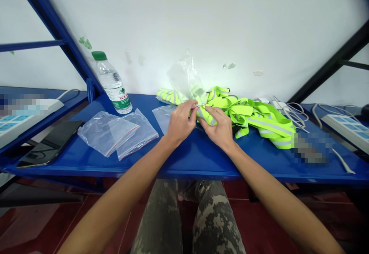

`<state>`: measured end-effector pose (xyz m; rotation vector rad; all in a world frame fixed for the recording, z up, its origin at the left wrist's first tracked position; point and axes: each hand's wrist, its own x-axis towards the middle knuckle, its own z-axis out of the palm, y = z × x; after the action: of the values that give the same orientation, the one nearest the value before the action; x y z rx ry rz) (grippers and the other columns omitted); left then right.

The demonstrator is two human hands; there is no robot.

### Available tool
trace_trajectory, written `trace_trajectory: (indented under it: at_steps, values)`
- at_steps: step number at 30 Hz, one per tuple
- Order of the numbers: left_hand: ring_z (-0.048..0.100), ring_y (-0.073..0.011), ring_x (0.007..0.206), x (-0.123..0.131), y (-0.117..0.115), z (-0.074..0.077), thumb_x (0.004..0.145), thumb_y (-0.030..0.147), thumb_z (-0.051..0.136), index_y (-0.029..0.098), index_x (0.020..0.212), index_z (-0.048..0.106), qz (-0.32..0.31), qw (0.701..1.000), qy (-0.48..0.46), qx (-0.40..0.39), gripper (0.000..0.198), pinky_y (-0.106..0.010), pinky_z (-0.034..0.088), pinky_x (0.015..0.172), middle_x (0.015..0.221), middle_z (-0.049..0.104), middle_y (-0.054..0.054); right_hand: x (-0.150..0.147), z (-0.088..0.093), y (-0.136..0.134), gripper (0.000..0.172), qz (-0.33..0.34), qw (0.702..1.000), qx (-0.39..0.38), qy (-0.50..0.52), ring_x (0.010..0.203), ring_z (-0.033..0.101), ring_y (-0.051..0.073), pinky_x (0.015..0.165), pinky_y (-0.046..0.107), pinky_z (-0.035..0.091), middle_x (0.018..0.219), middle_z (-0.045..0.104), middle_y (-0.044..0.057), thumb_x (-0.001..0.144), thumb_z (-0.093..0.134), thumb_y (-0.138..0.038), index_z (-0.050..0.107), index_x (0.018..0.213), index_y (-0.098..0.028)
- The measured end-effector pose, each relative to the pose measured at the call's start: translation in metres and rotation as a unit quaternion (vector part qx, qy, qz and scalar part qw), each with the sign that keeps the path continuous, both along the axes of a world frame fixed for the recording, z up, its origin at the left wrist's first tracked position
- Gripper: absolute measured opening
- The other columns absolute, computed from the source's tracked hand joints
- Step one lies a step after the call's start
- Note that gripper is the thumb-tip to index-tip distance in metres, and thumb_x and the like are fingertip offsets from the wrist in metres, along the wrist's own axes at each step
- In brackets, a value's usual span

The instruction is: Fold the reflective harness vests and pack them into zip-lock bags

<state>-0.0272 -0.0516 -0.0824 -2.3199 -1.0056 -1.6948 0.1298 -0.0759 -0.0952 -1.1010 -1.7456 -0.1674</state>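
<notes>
While the left hand [181,123] and right hand [216,125] pinch a fold of hi-vis reflective strap [205,114] between their fingertips near the desk's [196,159] rear edge, more straps [266,121] lie heaped rightward, and two flat zip bags [115,134] wait leftward, apparently unfilled.

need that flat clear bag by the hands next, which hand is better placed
Left, probably: the left hand sits right beside the flat clear plastic bag, while the right hand is farther away, on the neon reflective straps.

a green-capped water bottle [112,84] stands on the blue metal shelf [86,163]; a black smartphone [50,143] lies further left
</notes>
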Motion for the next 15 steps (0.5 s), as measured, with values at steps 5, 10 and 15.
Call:
trace_trajectory:
  at_steps: [5, 10, 15]
  values:
    - [0.065, -0.0181, 0.095, 0.0013, 0.0, -0.0015, 0.095, 0.014, 0.051, 0.016, 0.111, 0.057, 0.01, 1.0, 0.025, 0.01, 0.018, -0.033, 0.054, 0.089, 0.102, 0.069, -0.008, 0.0009, 0.0031, 0.0044, 0.031, 0.009, 0.995, 0.01, 0.1, 0.098, 0.069, 0.026, 0.091, 0.043, 0.055, 0.105, 0.074, 0.008, 0.078, 0.072, -0.03, 0.072, 0.108, -0.02]
    - [0.062, -0.0205, 0.093, 0.0012, 0.0022, -0.0038, 0.09, 0.009, 0.05, 0.017, 0.118, 0.051, 0.057, 0.998, 0.017, -0.028, 0.029, -0.039, 0.051, 0.091, 0.095, 0.065, -0.006, 0.0019, 0.0062, 0.0046, 0.036, -0.036, 0.982, 0.007, 0.185, 0.098, 0.069, 0.028, 0.093, 0.045, 0.053, 0.103, 0.074, 0.011, 0.075, 0.076, -0.037, 0.073, 0.105, -0.017]
    - [0.061, -0.0198, 0.098, 0.0027, 0.0072, -0.007, 0.088, 0.01, 0.049, 0.017, 0.112, 0.05, 0.02, 0.997, -0.037, -0.067, 0.025, -0.035, 0.054, 0.087, 0.101, 0.062, -0.008, 0.0023, 0.008, 0.0041, 0.042, -0.055, 0.973, -0.011, 0.223, 0.103, 0.068, 0.03, 0.098, 0.046, 0.051, 0.105, 0.074, 0.011, 0.071, 0.078, -0.042, 0.074, 0.104, -0.017]
